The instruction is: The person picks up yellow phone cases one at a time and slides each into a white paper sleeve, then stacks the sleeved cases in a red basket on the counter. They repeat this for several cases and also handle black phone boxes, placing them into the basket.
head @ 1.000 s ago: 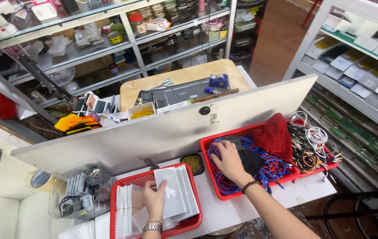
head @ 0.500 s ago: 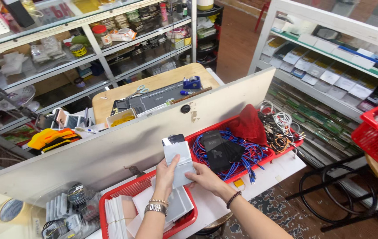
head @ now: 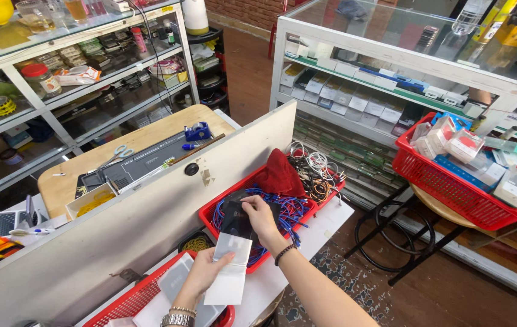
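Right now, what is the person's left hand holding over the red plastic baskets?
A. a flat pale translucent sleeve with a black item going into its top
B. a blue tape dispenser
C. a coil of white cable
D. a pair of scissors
A: the left hand pinches a flat pale translucent sleeve, while the right hand holds a black item at its upper opening, above the red plastic baskets.

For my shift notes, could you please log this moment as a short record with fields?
Left hand: holds a white pouch by its edge
Right hand: on a black item at the pouch's top
Under the hands: red tray of blue and red cables
Near left: second red tray with white packets
Right: red basket of boxed goods
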The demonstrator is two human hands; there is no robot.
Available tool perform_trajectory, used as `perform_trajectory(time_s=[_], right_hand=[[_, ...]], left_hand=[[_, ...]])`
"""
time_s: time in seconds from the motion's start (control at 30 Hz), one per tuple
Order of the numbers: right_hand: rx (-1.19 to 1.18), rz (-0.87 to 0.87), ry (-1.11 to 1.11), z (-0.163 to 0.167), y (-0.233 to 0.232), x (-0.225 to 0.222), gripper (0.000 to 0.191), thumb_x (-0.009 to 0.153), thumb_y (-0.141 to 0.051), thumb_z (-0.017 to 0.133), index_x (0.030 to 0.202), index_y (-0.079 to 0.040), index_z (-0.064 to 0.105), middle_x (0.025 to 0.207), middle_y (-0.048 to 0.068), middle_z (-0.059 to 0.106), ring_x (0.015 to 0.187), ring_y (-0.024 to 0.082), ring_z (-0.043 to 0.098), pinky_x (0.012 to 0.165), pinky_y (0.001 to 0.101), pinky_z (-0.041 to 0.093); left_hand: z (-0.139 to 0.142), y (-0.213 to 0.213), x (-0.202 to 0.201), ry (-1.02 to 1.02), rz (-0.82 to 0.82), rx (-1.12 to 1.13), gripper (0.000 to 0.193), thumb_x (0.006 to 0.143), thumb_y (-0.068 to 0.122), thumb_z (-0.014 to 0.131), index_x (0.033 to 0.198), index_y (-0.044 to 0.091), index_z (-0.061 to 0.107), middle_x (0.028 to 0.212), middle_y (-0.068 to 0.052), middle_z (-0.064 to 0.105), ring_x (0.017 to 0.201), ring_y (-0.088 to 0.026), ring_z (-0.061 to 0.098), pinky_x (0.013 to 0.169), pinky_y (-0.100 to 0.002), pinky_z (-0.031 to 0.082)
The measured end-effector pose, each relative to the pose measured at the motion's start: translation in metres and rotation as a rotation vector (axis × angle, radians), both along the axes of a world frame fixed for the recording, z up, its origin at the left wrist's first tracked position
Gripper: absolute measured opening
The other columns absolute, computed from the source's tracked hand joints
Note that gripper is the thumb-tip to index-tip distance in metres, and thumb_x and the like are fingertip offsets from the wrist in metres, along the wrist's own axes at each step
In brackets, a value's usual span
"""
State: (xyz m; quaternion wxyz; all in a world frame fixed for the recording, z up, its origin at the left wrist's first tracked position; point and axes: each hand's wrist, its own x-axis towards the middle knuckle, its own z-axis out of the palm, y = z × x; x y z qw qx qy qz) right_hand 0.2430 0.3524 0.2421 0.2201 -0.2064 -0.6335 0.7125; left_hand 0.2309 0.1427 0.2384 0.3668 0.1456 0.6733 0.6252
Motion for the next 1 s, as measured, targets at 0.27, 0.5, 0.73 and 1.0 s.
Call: perform_trajectory(time_s=[0.27, 0.5, 0.73, 1.0], right_hand=[[-0.483, 0.157, -0.030, -0.011, 0.004, -0.017, 0.020, 0.091, -0.004, 0.061, 0.110, -0.001, 0.060, 0.095, 0.014, 0.072, 0.082, 0.022, 0.071, 0.070, 0.0334, 0.056], [0.693, 0.051, 0.024, -0.018, 0.069, -0.061, 0.086, 0.084, -0.004, 0.075, 0.156, -0.008, 0.027, 0.126, 0.026, 0.060, 0.109, 0.032, 0.063, 0.092, 0.0423, 0.052], [1.295, 0.067, -0.350, -0.048, 0.038, -0.075, 0.085, 0.074, -0.019, 0.084, 0.150, -0.019, 0.047, 0.148, 0.019, 0.045, 0.133, 0.042, 0.044, 0.104, 0.0568, 0.042], [1.118, 0.148, 0.062, 0.009, 0.016, -0.094, 0.062, 0.082, -0.018, 0.079, 0.139, -0.009, 0.056, 0.144, 0.026, 0.049, 0.128, 0.042, 0.048, 0.107, 0.0505, 0.043]], left_hand=[[0.006, 0.005, -0.009, 0.073, 0.050, -0.065, 0.032, 0.088, 0.023, 0.076, 0.109, -0.001, 0.078, 0.093, -0.007, 0.080, 0.078, -0.013, 0.074, 0.070, -0.030, 0.059], [-0.027, -0.078, -0.023, 0.355, 0.646, -0.277, 0.038, 0.085, 0.023, 0.076, 0.117, 0.003, 0.069, 0.103, -0.013, 0.079, 0.091, -0.024, 0.076, 0.081, -0.038, 0.059], [-0.064, -0.142, -0.007, 0.351, 0.832, -0.928, 0.091, 0.085, 0.022, 0.076, 0.160, 0.012, 0.025, 0.136, -0.020, 0.059, 0.119, -0.038, 0.062, 0.098, -0.048, 0.051], [-0.074, -0.084, -0.031, 0.656, 0.798, -0.753, 0.076, 0.085, 0.019, 0.076, 0.149, 0.006, 0.038, 0.142, -0.023, 0.049, 0.131, -0.039, 0.049, 0.110, -0.047, 0.042]])
